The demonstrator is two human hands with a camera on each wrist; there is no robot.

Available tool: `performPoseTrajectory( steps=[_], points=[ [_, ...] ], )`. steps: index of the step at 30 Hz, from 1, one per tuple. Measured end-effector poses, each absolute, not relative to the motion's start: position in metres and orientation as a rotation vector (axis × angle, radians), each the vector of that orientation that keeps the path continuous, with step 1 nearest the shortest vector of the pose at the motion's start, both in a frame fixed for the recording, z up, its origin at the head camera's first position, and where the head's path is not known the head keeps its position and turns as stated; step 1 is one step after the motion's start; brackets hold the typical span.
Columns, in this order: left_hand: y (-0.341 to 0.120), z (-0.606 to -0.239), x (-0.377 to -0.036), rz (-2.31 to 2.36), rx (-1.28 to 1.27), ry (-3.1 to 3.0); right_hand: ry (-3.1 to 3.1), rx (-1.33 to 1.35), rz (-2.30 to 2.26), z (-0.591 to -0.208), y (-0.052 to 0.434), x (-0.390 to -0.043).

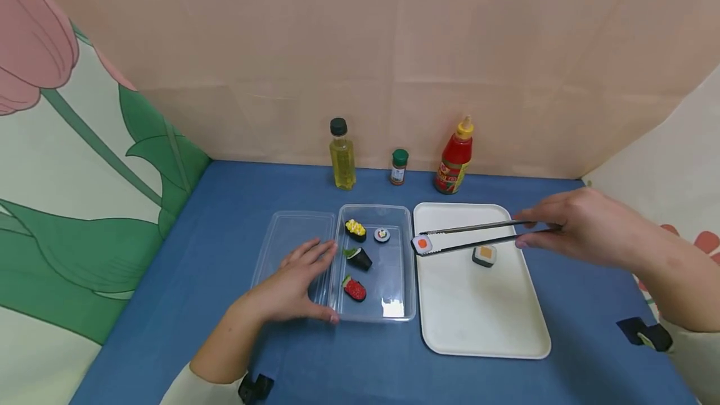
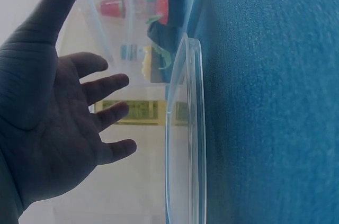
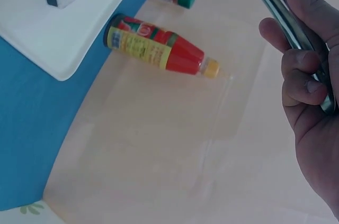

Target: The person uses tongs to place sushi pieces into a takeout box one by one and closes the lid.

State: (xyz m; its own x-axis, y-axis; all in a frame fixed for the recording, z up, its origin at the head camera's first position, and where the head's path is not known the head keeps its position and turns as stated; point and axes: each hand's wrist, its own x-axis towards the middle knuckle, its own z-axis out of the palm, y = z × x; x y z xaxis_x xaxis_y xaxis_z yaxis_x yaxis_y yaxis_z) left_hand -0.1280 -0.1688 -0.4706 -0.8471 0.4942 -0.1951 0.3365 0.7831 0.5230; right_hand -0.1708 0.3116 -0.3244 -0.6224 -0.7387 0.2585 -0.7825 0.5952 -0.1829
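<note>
My right hand (image 1: 579, 227) grips long metal tongs (image 1: 478, 236), fingers curled round the handle end. Their long axis runs nearly level across the white rectangular tray (image 1: 484, 324), tips pointing left toward the clear plastic box (image 1: 400, 255). The tips pinch a small white sushi roll with an orange centre (image 1: 422, 244) above the tray's left edge. A second white-and-orange roll (image 1: 484, 255) lies on the tray. My left hand (image 1: 295, 280) rests flat, fingers spread, on the clear lid (image 1: 281, 230) beside the box
</note>
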Motion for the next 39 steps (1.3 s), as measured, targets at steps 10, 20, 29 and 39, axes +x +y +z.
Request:
performPoseTrajectory(
  steps=[10,20,29,39],
  points=[
    [-0.171,-0.474,-0.129,0.707,0.674,2.661,-2.654,1.363,0.455,-0.328,0.289,-0.185],
    [-0.170,-0.474,-0.129,0.719,0.663,2.654,-2.769,1.409,0.472,-0.335,0.263,-0.198],
    [-0.170,-0.476,-0.130,0.716,0.667,2.649,-2.948,1.366,0.416,-0.338,0.242,-0.208],
    [-0.170,-0.474,-0.130,0.731,0.661,2.640,-3.086,1.399,0.260,-0.334,0.209,-0.220]
  ],
)
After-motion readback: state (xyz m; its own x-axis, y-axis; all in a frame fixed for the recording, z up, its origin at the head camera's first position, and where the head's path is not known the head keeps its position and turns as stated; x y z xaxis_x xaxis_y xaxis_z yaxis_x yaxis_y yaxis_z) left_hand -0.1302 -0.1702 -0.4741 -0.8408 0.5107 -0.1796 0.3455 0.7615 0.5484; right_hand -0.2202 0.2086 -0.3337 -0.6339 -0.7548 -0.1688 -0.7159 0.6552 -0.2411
